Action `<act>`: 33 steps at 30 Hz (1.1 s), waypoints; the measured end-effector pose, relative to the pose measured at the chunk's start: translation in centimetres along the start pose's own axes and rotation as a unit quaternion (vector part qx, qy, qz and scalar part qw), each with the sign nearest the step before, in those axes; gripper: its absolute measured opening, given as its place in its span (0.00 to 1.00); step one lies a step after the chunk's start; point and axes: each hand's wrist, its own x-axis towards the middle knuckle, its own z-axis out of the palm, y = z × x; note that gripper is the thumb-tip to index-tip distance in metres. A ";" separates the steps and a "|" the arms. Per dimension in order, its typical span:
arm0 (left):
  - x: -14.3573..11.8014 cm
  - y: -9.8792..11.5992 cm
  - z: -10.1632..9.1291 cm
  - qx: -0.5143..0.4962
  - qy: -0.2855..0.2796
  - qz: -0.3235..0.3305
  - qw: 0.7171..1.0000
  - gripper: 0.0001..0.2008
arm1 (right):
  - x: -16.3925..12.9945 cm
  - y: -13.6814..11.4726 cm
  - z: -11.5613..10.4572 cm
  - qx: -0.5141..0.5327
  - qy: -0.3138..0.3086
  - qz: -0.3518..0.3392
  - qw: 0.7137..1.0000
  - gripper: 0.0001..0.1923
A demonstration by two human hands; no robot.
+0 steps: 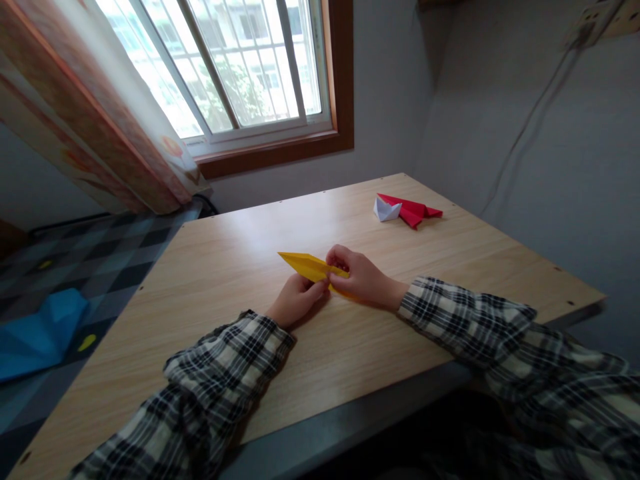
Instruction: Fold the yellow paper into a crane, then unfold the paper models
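A folded yellow paper shape (306, 264), long and pointed, lies on the wooden table (225, 267) with its tip aimed to the far left. My left hand (295, 300) pinches its near end from below. My right hand (363, 277) presses and grips the same end from the right, fingers curled over the paper. Both sleeves are black-and-white plaid. The part of the paper under my hands is hidden.
A red folded paper shape (413, 210) and a small white folded paper (386, 209) sit at the far right of the table. A window (235, 67) and curtain (90, 120) stand behind. Blue folded paper (40, 333) lies on the chequered surface to the left.
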 end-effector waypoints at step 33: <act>0.2 -0.2 -0.3 -0.161 0.037 -0.009 0.986 0.16 | -0.3 -0.9 -1.1 -0.038 -0.064 -0.115 0.991 0.12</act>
